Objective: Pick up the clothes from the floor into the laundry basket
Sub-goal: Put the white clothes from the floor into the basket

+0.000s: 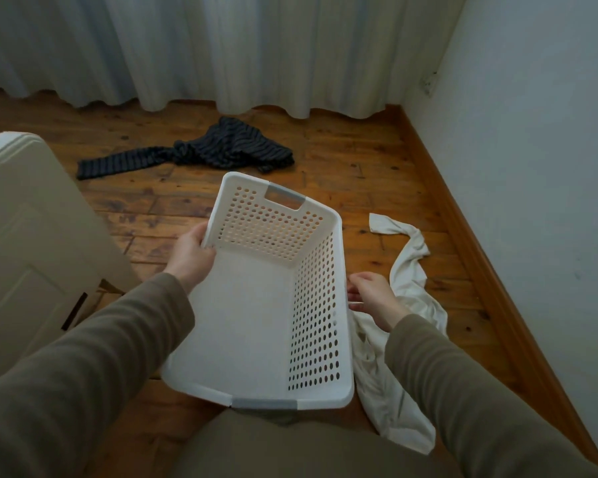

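A white perforated laundry basket (256, 322) with grey handles hangs tilted above the wooden floor, nothing inside it. My left hand (190, 258) grips its left rim. My right hand (373, 300) is just off the basket's right wall, fingers curled loosely, over a white garment (408, 305) that lies on the floor to the right and partly behind the basket. A dark striped garment (221, 148) lies crumpled farther away near the curtains.
White curtains (221, 53) hang along the far wall. A blue-white wall (532, 167) with a wooden skirting board (463, 215) runs along the right. A cream door panel (25, 236) stands at the left.
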Motion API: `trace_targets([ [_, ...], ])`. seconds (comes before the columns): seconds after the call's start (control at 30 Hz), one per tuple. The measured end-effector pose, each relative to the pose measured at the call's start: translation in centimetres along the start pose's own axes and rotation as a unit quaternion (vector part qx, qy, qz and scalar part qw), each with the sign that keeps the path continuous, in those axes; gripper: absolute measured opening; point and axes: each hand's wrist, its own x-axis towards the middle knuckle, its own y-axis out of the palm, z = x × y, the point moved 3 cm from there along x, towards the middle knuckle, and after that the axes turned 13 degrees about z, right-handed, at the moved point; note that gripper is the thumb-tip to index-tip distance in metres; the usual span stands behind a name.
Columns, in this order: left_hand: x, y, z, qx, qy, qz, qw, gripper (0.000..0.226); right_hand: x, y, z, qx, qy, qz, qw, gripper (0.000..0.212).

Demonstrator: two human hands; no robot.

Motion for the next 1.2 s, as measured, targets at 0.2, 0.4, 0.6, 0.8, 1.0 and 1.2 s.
trace_targets([
  [0.2,0.9,1.6,-1.7,0.017,-0.005,0.002,1.000,0.044,0.4,-3.1,-5.5,-0.237,0.048,-0.086,0.967,0.040],
  [0.4,1.6,2.9,-2.6,0.043,-0.001,-0.002,0.999,0.044,-0.1,-5.1,-13.3,-0.301,0.157,-0.105,0.935,0.064],
  [0.6,1.8,3.5,-2.7,0.062,0.001,-0.005,0.998,0.045,-1.0,-4.8,-16.6,-0.393,0.214,-0.082,0.891,0.082],
  [0.8,1.6,4.0,-3.3,0.086,0.005,-0.005,0.996,0.048,-2.7,-6.6,-16.7,-0.177,0.091,-0.140,0.970,0.036],
  [1.0,1.7,4.9,-3.7,0.101,0.017,-0.013,0.995,0.047,-3.1,-6.8,-9.6,0.256,-0.007,-0.183,0.949,0.050],
  [1.2,1.7,5.4,-3.9,0.113,0.014,-0.015,0.993,0.045,-5.3,-4.1,1.7,0.342,-0.152,-0.072,0.925,0.036],
])
